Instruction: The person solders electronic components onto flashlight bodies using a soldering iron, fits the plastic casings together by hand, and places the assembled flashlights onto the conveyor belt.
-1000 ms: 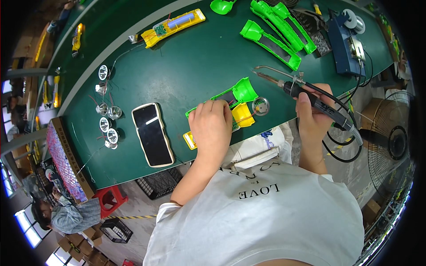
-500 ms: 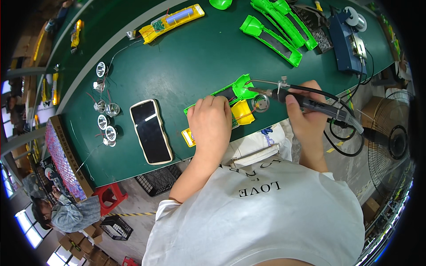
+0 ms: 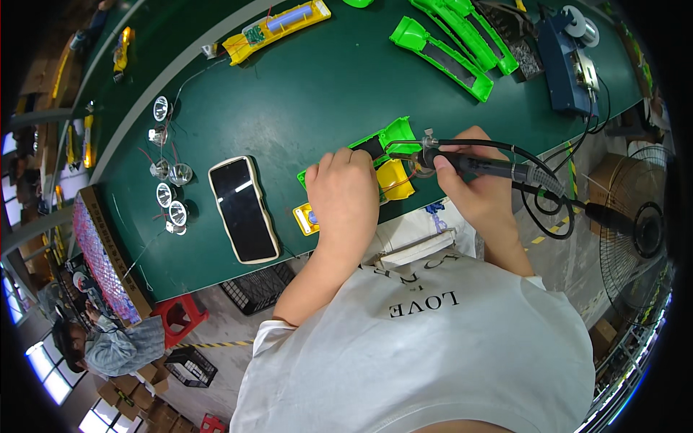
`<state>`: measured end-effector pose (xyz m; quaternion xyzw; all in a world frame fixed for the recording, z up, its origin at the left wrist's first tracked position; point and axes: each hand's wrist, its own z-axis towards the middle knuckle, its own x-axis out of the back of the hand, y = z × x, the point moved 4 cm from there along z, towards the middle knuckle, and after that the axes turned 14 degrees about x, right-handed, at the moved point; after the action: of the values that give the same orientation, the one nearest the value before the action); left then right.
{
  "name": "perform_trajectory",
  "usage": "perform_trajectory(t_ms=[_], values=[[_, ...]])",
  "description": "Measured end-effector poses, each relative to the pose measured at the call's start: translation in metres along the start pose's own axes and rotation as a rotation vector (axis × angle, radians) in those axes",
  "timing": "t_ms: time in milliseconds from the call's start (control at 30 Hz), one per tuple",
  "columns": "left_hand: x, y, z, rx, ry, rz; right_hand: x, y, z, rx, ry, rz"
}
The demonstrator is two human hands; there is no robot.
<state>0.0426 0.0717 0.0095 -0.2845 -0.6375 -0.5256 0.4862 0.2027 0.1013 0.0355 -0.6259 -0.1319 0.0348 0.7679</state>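
My right hand (image 3: 473, 180) grips a black soldering iron (image 3: 487, 166) with a thin solder-feed tube clamped along it. The iron's tip is over the open end of a green plastic flashlight shell (image 3: 398, 130). Curled over the middle of that shell is my left hand (image 3: 343, 191), its fingers closed and pressing down. A yellow flashlight shell (image 3: 396, 180) lies beside the green one, partly under the same hand. Red wires run near the tip, and a round reflector there is mostly hidden behind the iron. What my left fingertips pinch is out of sight.
A phone (image 3: 244, 209) lies left of my hands, with several lamp reflectors (image 3: 180, 174) beyond it. A wired yellow shell (image 3: 278, 30) and several green shells (image 3: 440, 58) lie at the back. A blue solder-feeder (image 3: 567, 68) stands right, its cables trailing near a fan (image 3: 635, 231).
My right hand has brought the soldering iron leftward, and it now covers most of the reflector. My left hand stays on the shells. The view has shifted slightly.
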Motion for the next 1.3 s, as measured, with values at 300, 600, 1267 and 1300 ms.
perform_trajectory(t_ms=[300,600,1267,1300], values=[[-0.0002,0.0031,0.0017,-0.027,-0.001,0.057,-0.0027,0.001,0.0,-0.048,-0.043,-0.023],[-0.0013,0.0035,0.0031,-0.037,0.005,0.079,-0.004,-0.001,0.0007,-0.066,-0.048,-0.02],[-0.0027,0.0032,0.0071,-0.02,-0.004,0.102,-0.0064,0.0016,0.0065,-0.045,-0.078,-0.083],[-0.0029,0.0031,0.007,-0.016,-0.005,0.103,-0.0063,-0.0005,0.0074,-0.037,-0.074,-0.08]])
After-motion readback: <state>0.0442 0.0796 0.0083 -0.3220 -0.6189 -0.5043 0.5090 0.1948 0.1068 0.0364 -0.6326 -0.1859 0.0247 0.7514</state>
